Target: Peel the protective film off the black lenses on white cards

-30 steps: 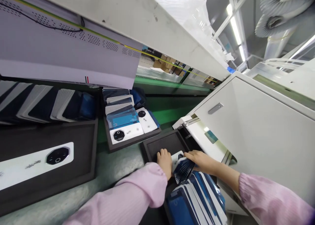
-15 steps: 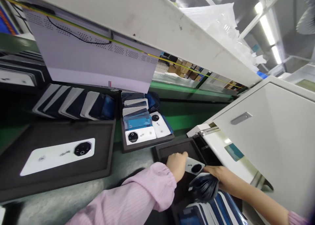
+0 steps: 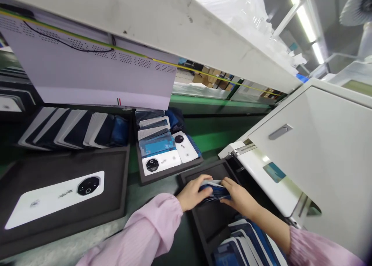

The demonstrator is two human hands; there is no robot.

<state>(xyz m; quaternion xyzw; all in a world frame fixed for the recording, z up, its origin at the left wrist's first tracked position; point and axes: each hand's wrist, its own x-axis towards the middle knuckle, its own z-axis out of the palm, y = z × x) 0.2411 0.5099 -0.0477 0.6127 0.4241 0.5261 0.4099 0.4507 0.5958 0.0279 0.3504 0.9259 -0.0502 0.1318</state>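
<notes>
Over the dark foam tray [image 3: 203, 219] on the right, my left hand [image 3: 193, 192] and my right hand [image 3: 236, 194] grip opposite ends of a stack of phone back covers [image 3: 215, 192]. The stack shows dark blue edges, with a pale edge on top. My fingers hide both ends of it. In the near part of this tray stand several white and blue phone back covers [image 3: 247, 240], leaning in a row under my right forearm.
To the left, a dark tray holds a large white phone back [image 3: 56, 198] with a black camera block. A middle tray [image 3: 174, 172] carries several blue and white covers. Leaning covers [image 3: 69, 128] stand behind the left tray. A white machine cabinet [image 3: 314, 142] borders the right side.
My left hand has moved from a white cover onto the stack's left end. My right hand has raised the fanned stack, now compact between both hands. The view has shifted slightly.
</notes>
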